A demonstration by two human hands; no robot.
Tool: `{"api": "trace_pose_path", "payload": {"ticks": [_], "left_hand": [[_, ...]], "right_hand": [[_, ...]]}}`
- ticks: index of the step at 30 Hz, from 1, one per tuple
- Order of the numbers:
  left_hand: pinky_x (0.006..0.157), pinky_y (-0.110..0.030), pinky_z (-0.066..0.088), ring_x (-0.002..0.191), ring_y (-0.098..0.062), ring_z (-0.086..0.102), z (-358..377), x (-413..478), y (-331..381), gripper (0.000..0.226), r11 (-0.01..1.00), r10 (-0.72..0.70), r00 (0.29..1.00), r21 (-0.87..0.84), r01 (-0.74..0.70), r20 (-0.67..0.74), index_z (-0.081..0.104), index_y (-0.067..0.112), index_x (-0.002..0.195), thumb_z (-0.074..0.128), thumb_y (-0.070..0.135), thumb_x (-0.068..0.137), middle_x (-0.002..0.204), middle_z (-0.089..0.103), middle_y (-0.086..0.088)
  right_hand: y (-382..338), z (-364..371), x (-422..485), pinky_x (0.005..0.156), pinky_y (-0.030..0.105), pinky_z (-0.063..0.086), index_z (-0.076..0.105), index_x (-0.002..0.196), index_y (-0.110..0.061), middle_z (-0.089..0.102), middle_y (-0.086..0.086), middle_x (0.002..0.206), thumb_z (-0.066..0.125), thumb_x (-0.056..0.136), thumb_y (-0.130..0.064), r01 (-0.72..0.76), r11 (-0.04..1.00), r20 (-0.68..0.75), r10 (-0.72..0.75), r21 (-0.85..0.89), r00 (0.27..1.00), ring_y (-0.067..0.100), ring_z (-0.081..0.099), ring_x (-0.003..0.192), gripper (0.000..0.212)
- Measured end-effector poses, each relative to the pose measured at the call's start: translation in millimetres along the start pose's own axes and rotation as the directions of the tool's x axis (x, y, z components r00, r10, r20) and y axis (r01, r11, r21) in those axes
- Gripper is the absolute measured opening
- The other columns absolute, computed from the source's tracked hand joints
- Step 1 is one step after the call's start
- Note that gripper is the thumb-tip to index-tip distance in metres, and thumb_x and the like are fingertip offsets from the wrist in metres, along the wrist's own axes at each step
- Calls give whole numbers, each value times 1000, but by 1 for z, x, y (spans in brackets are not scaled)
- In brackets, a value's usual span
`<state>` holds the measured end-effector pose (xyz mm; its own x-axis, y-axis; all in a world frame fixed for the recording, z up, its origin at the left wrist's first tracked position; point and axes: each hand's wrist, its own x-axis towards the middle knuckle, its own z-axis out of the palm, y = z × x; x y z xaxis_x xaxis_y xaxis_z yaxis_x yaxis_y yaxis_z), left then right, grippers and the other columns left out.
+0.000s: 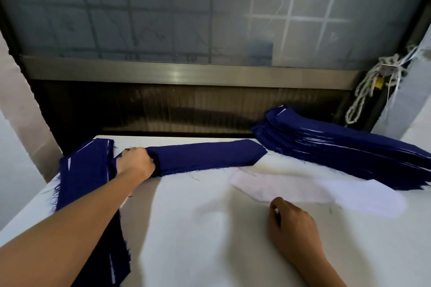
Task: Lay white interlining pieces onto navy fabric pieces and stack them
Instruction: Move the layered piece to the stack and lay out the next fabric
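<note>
From the head view, a single navy piece [205, 155] is seen lying flat across the far part of the white tabletop [186, 228]. Its left end is gripped by the left hand [135, 163], the fingers curled round the cloth. Just left of that hand, a navy stack [86, 170] is spread toward the near edge and partly covered by the forearm. A taller navy pile [338, 147] is set at the far right. An interlining piece [314, 189] is laid in front of that pile, its right end touching it. At its near edge the right hand [291, 228] is held with fingers curled; whether the edge is pinched cannot be told.
</note>
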<state>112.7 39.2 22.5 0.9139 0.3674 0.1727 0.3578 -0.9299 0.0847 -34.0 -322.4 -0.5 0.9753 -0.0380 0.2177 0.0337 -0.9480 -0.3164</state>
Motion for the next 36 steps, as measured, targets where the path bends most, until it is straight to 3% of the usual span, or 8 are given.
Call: {"api": "trace_pose_path", "payload": {"ticks": [4,9,13,18,24,29,32,36], "left_hand": [[85,-39,51,105,-31,59,-7,-9,6,23,999,7,1000,-33,-6,26,67,11,95,56,31,97,105,68,-12],[99,-39,40,118,-27,44,-4,-13,3,24,982,187,981,4,-187,43,71,17,106,55,30,94,127,52,-6],[106,-41,38,130,-25,39,-8,-9,-5,16,956,257,961,-175,-236,102,75,25,83,61,29,90,143,47,-1],[101,-36,42,125,-15,48,-11,-13,-5,10,918,325,944,-257,-301,55,78,30,74,72,29,83,131,60,6],[92,-40,41,100,-24,56,-10,-28,-2,9,939,222,950,-216,-269,-220,68,26,92,72,25,84,98,64,2],[95,-51,39,102,-36,58,-6,-51,10,46,875,-178,927,-484,-4,-330,55,13,123,75,21,83,89,69,-10],[81,-43,49,93,-33,62,-1,-69,22,23,723,-241,932,-690,-12,-270,67,13,109,72,20,88,95,68,-8],[72,-26,41,81,-19,60,5,-107,52,9,585,-104,942,-786,-200,-318,70,14,92,74,19,86,85,62,4]], "right_hand": [[4,3,1,62,36,47,51,85,-21,62,-1,75,46,90,-24,23,1000,-37,-22,10,999,27,60,70,8],[7,6,1,58,36,46,52,84,-20,61,0,69,48,89,-20,27,999,-80,-26,17,996,28,58,65,7],[9,9,1,55,35,42,52,83,-19,58,-1,67,49,88,-20,40,999,-102,-39,7,994,27,54,60,6],[9,9,1,57,35,43,51,84,-21,57,-2,67,48,88,-22,34,999,-97,-33,5,995,25,48,59,5],[10,9,2,57,35,43,50,84,-20,57,-2,66,48,88,-21,30,999,-98,-28,12,995,25,46,58,5],[10,10,3,58,35,42,50,85,-21,60,-1,70,47,88,-22,31,1000,-90,-31,3,995,26,46,60,4],[10,10,4,58,34,41,50,86,-21,59,-2,70,46,88,-23,27,1000,-85,-27,-3,996,26,48,61,5],[10,9,3,59,35,43,50,86,-21,57,-3,68,46,89,-22,27,1000,-88,-27,6,996,25,49,61,5]]}}
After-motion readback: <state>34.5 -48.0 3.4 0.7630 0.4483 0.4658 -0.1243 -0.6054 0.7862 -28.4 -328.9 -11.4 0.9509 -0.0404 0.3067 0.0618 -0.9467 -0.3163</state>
